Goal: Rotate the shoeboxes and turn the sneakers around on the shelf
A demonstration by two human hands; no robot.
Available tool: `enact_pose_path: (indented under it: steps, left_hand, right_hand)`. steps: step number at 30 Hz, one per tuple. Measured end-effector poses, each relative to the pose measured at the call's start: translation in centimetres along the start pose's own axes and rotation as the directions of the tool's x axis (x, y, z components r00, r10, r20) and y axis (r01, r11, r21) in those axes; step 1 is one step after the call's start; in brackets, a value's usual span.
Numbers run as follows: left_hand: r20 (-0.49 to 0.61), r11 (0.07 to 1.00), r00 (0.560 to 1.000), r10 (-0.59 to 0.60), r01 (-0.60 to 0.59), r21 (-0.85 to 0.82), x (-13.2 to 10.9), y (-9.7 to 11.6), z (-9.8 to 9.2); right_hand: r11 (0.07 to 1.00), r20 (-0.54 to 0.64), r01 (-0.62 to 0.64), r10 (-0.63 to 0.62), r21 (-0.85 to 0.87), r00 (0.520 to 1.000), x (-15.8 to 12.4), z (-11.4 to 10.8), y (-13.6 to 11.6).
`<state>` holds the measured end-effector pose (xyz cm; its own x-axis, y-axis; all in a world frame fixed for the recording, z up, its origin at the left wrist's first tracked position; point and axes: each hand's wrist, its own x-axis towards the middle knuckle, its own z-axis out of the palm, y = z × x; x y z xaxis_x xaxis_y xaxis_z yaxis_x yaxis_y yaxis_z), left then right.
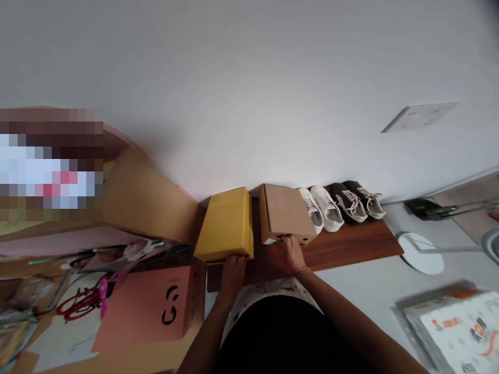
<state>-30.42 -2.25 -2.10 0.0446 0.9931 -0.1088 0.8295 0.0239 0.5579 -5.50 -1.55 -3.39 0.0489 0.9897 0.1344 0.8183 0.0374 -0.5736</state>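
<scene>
Left hand: the left hand (234,276) rests against the near edge of the yellow box (225,224).
Right hand: the right hand (287,255) lies at the lower front of the kraft cardboard box (284,212).
Hands: apart, one box each; whether either is gripping cannot be told.
Boxes: side by side on the wooden surface (351,245), just apart.
Beside them: white sneakers (323,209) touching dark sneakers (354,201).
Left of the hands: a pink box (148,306) with a black logo.
Wall: a white socket plate (419,117).

Probably a home, with sneakers (327,208) on a wooden board (351,246)
</scene>
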Motion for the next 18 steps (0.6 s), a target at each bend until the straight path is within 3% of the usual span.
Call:
enact_pose_path:
  steps: [2,5,9,14,16,18]
  left_hand:
    - [0.110,0.996,0.993,0.041,-0.049,0.070,0.4,-0.1,1.0]
    - [0.228,0.987,0.973,0.035,-0.070,0.145,0.5,0.1,1.8]
    - [0.224,0.990,0.974,-0.014,-0.017,0.137,0.0,0.7,1.5]
    - [0.120,0.969,0.971,-0.207,0.220,-0.108,-1.0,3.5,0.6]
    - [0.178,0.948,0.965,-0.191,0.228,-0.222,-1.0,6.4,1.5]
    - [0.278,0.929,0.957,-0.084,0.177,-0.327,-0.5,10.8,3.6]
  right_hand:
    - [0.989,0.179,0.059,-0.034,-0.135,0.983,0.0,0.8,0.1]
    - [0.967,0.318,0.079,0.002,-0.242,0.948,0.6,1.3,0.3]
    - [0.966,0.416,0.074,0.038,-0.249,0.909,1.2,0.6,0.1]
    - [0.995,0.328,0.035,-0.002,-0.096,0.945,-0.5,-2.5,2.2]
    - [1.000,0.253,-0.006,0.008,-0.009,0.967,-1.4,-4.8,4.6]
    - [0.994,0.173,-0.106,0.101,0.017,0.980,-1.6,-7.4,7.7]
